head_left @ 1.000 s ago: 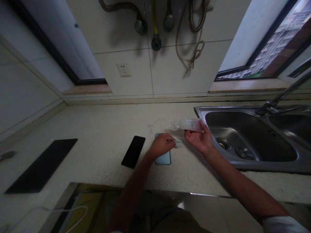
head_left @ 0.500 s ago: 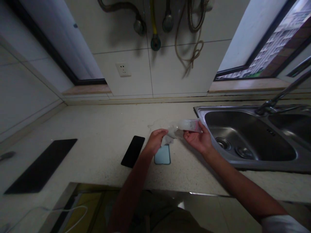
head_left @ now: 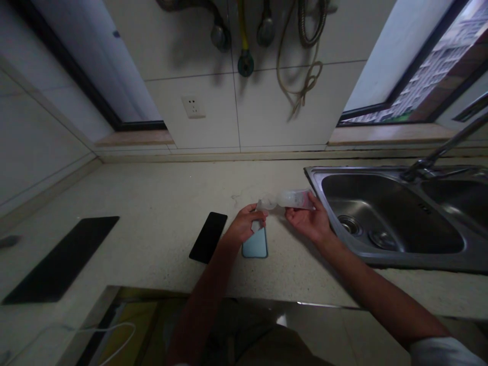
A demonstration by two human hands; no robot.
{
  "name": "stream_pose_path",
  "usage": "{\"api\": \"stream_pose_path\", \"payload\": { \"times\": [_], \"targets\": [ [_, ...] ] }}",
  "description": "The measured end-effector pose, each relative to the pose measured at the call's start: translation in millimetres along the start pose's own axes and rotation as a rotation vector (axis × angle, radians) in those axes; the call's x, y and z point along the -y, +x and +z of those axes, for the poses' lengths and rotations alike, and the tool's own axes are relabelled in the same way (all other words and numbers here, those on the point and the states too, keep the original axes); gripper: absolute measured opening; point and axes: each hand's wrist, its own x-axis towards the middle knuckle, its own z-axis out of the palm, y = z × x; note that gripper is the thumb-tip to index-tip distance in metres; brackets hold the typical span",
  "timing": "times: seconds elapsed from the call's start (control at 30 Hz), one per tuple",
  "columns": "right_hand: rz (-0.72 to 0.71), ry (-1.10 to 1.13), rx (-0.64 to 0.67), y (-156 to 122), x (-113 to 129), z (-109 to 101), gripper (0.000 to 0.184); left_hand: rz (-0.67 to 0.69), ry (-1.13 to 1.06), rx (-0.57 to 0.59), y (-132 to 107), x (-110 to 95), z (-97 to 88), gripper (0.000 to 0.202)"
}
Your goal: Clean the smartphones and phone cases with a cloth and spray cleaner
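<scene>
My right hand [head_left: 309,217] is wrapped from below and the right around a small translucent bottle [head_left: 292,198] with pink print near its right end. The bottle lies on its side above the counter, its narrow end towards my left hand. Fingers closed, my left hand [head_left: 247,223] grips a clear, crumpled-looking plastic piece [head_left: 267,203] by that narrow end; whether the two are joined I cannot tell. Under my left hand lies a pale blue phone [head_left: 254,245] with a dark rim, its upper part covered. A black phone [head_left: 209,237] rests left of it.
A steel double sink [head_left: 385,213] with a tap [head_left: 423,165] is set in the counter [head_left: 152,203] at right. On the left lie a black flat panel [head_left: 63,259] and a white cable [head_left: 122,328]. Pipe fittings [head_left: 246,63] and a socket [head_left: 193,107] are on the wall.
My left hand has turned, and the plastic piece in it has risen and bunched near the bottle's end. The whitish piece hanging over the blue phone is now mostly hidden. My right hand has barely moved.
</scene>
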Motion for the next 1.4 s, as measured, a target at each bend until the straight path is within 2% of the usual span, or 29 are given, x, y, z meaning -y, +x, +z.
{"api": "stream_pose_path", "payload": {
  "times": [0.13,0.33,0.47,0.57,0.63,0.77,0.9,1.07,1.2,1.4],
  "targets": [
    [0.006,0.007,-0.038,1,-3,0,0.016,-0.029,-0.07,-0.027,6,0,-5.9,0.027],
    [0.036,0.001,-0.047,0,-6,-1,0.016,-0.06,-0.161,0.042,-1,-4,-7.1,0.03],
    [0.047,-0.001,-0.032,-1,-8,-1,0.018,-0.11,-0.147,-0.054,-3,-5,-3.8,0.013],
    [0.037,-0.018,-0.059,-1,-9,1,0.017,-0.142,-0.144,-0.117,-3,-8,-1.7,0.033],
    [0.021,-0.027,-0.067,-2,-7,2,0.016,-0.122,-0.134,-0.122,-5,-9,-1.7,0.038],
    [-0.015,-0.02,-0.062,-2,2,5,0.017,-0.028,-0.025,-0.171,-5,-5,-7.6,0.029],
    [-0.047,0.002,-0.065,-4,8,8,0.017,0.001,0.099,-0.231,-3,1,-16.4,0.036],
    [-0.035,-0.001,-0.076,-4,5,9,0.016,0.026,0.201,-0.16,-3,1,-19.1,0.029],
    [-0.027,-0.002,-0.077,-3,3,5,0.015,0.054,0.286,-0.191,-4,1,-19.0,0.015],
    [-0.024,0.002,-0.073,-2,3,2,0.019,0.108,0.44,-0.218,-3,3,-21.6,0.026]
  ]
}}
